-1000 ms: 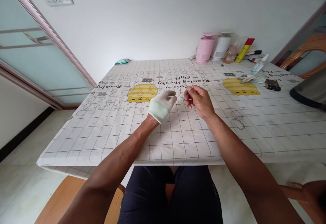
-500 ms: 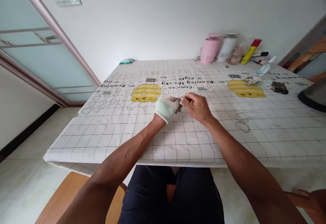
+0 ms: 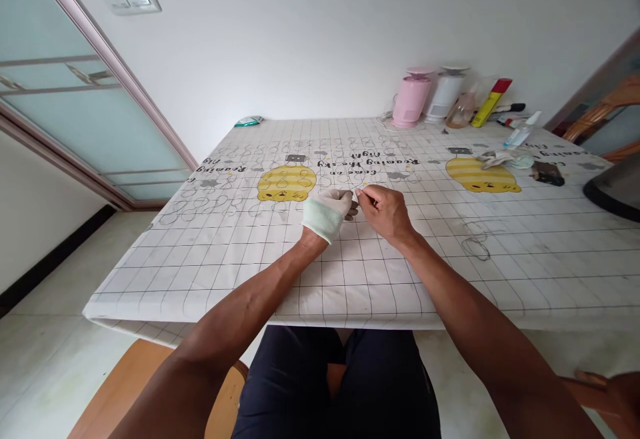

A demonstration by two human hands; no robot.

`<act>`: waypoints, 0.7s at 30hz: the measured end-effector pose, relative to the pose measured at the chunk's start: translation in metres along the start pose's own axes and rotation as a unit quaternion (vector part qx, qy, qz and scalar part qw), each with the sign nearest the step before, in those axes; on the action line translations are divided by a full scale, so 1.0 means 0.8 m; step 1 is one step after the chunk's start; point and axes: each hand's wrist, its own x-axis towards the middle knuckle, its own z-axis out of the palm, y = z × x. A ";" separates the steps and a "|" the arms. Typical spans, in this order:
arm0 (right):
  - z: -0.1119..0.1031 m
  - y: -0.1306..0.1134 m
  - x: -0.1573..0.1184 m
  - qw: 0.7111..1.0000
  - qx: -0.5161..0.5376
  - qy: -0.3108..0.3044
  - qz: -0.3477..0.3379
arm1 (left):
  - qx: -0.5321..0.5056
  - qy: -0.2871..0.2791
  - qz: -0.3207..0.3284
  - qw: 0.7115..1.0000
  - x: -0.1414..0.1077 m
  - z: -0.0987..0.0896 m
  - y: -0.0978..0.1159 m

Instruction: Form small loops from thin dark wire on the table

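Observation:
My left hand (image 3: 327, 214), in a pale green and white work glove, is closed in a pinch just above the tablecloth (image 3: 240, 259). Close on its right, my bare right hand (image 3: 384, 212) is also closed, thumb against the curled forefinger. Whatever lies between the fingertips is too small to make out. Many thin wire-like rings (image 3: 187, 209) are spread over the cloth beyond and to the left of my hands. A loose coil of thin wire or thread (image 3: 476, 248) rests to the right of my right forearm.
At the back right stand a pink device (image 3: 411, 100), a white device (image 3: 445, 96), a spray bottle (image 3: 461, 111) and a yellow can (image 3: 490, 104). Nearer are a small clear bottle (image 3: 521, 132), a crumpled glove (image 3: 515, 158) and a dark item (image 3: 549, 173). A green packet (image 3: 249, 121) lies back left.
My right fingers have curled in a little more, and the right hand has shifted very slightly. The left hand stays nearly in place.

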 end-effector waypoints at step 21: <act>-0.032 0.003 0.008 0.970 0.168 0.066 0.166 | -0.013 0.034 -0.006 0.999 0.004 -0.002 0.001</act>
